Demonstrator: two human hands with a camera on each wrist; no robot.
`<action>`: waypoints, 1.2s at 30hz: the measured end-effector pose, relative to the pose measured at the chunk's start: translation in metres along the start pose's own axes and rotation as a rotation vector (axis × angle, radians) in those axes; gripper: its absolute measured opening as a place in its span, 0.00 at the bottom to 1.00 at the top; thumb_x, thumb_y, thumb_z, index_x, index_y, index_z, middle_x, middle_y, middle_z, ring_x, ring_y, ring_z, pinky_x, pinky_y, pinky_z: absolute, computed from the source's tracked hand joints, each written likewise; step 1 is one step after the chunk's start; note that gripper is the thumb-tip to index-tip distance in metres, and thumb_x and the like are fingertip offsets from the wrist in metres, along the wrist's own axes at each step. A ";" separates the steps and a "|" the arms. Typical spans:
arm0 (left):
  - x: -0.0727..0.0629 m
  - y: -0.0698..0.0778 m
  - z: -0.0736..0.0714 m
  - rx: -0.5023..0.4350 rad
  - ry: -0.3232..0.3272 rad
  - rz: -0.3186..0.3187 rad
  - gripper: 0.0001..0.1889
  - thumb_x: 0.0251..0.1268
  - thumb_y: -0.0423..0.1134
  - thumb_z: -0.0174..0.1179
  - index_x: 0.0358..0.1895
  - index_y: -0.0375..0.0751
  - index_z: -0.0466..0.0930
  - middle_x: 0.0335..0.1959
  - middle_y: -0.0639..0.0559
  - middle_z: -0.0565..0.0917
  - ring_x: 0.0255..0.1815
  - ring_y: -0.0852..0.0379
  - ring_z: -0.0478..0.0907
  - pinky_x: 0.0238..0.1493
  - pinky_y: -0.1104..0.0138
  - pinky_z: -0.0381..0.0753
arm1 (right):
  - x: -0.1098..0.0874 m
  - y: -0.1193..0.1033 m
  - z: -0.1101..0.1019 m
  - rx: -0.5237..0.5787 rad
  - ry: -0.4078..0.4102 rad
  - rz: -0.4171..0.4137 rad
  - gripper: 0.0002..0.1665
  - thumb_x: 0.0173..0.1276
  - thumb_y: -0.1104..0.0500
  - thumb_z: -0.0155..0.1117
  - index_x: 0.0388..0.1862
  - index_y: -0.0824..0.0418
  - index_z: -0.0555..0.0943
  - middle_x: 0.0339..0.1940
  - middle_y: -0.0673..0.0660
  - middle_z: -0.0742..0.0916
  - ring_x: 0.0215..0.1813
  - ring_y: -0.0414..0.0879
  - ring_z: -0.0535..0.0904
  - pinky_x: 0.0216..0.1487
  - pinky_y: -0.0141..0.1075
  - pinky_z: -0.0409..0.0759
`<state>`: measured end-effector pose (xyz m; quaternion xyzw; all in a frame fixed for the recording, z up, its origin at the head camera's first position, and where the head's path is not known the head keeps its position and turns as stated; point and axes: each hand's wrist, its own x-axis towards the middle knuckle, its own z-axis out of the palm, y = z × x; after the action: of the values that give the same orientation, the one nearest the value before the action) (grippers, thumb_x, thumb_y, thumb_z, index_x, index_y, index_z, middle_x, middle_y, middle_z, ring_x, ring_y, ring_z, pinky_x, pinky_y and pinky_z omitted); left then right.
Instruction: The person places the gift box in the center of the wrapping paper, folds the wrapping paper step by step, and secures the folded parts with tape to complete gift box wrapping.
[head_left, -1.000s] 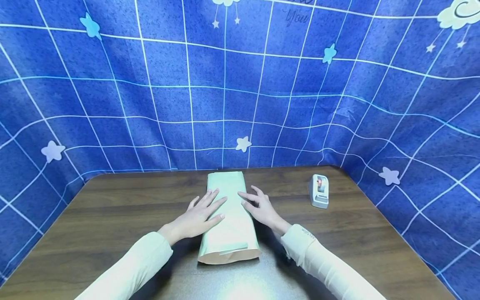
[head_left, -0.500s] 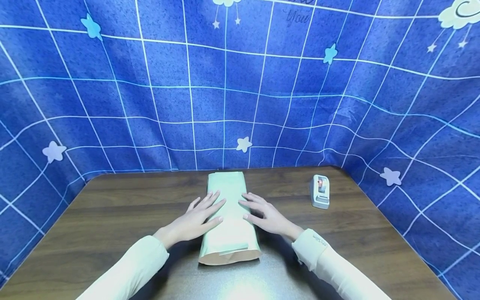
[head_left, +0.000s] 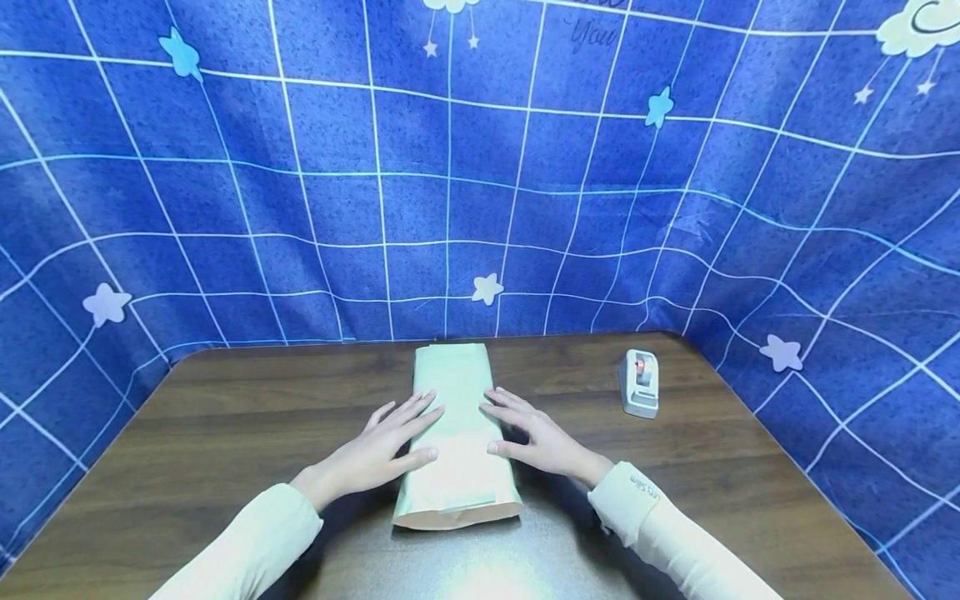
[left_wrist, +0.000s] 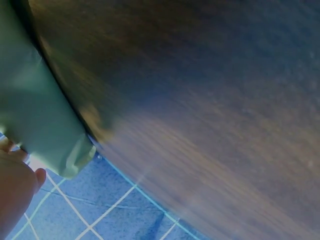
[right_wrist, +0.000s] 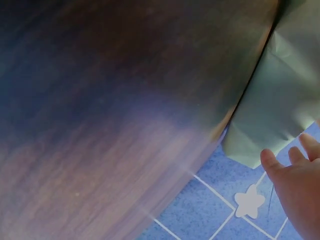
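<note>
Paper tube, pale green outside and tan within, lies long and flattened on the brown wood-grain table, roughly midway between the left and right edges. Its far end comes close to the table's far edge (whether it overhangs there, I cannot tell), and its mouth faces the near edge, an orientation that probably leaves both long sides equally within reach. The left hand has its grip spread, the fingers fanned over the tube's left side; the right hand, its grip likewise spread and pinching nothing, lays its fingertips along the right side. Placed opposite each other, they seem to steady the light paper and keep its layers from springing up. Near the table's far right corner stands a white plastic tape dispenser, well apart from the tube, likely parked there to be handy without crowding the right forearm. Beyond the far edge hangs a blue cloth with pale grid lines and stars, presumably a screen.
</note>
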<state>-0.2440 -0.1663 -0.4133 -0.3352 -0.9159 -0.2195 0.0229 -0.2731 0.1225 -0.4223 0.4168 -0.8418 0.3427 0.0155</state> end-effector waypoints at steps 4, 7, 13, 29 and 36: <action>0.001 -0.001 0.001 0.040 0.025 0.008 0.34 0.64 0.60 0.47 0.70 0.51 0.55 0.74 0.50 0.50 0.74 0.50 0.45 0.69 0.46 0.39 | 0.002 -0.001 0.002 -0.034 0.011 -0.021 0.36 0.63 0.50 0.60 0.67 0.60 0.64 0.72 0.58 0.62 0.74 0.54 0.50 0.68 0.56 0.53; 0.002 0.000 0.002 0.078 0.060 0.027 0.35 0.62 0.60 0.50 0.69 0.49 0.57 0.73 0.48 0.53 0.73 0.48 0.49 0.68 0.45 0.42 | 0.003 -0.002 0.003 -0.066 0.031 -0.024 0.35 0.62 0.50 0.61 0.66 0.60 0.66 0.71 0.58 0.63 0.74 0.53 0.52 0.68 0.54 0.55; 0.003 0.003 0.004 0.154 0.129 0.054 0.34 0.60 0.57 0.54 0.67 0.47 0.62 0.71 0.46 0.58 0.71 0.47 0.55 0.67 0.44 0.49 | 0.003 -0.005 0.006 -0.140 0.049 0.002 0.35 0.62 0.49 0.61 0.65 0.61 0.66 0.71 0.57 0.64 0.73 0.52 0.55 0.67 0.52 0.59; 0.007 0.010 0.012 0.343 0.208 0.036 0.38 0.51 0.57 0.63 0.65 0.46 0.64 0.68 0.44 0.63 0.68 0.44 0.61 0.65 0.45 0.55 | 0.008 -0.011 0.011 -0.378 0.103 -0.071 0.36 0.57 0.48 0.66 0.62 0.62 0.69 0.67 0.62 0.69 0.69 0.54 0.62 0.62 0.51 0.67; 0.008 0.012 0.015 0.393 0.230 0.039 0.38 0.50 0.55 0.65 0.64 0.44 0.65 0.67 0.42 0.64 0.67 0.44 0.62 0.65 0.45 0.55 | 0.009 -0.012 0.010 -0.401 0.110 -0.104 0.38 0.56 0.49 0.67 0.63 0.60 0.68 0.66 0.63 0.70 0.67 0.55 0.64 0.60 0.52 0.68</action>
<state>-0.2410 -0.1473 -0.4207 -0.3149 -0.9258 -0.0728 0.1962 -0.2678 0.1057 -0.4208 0.4289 -0.8684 0.1893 0.1615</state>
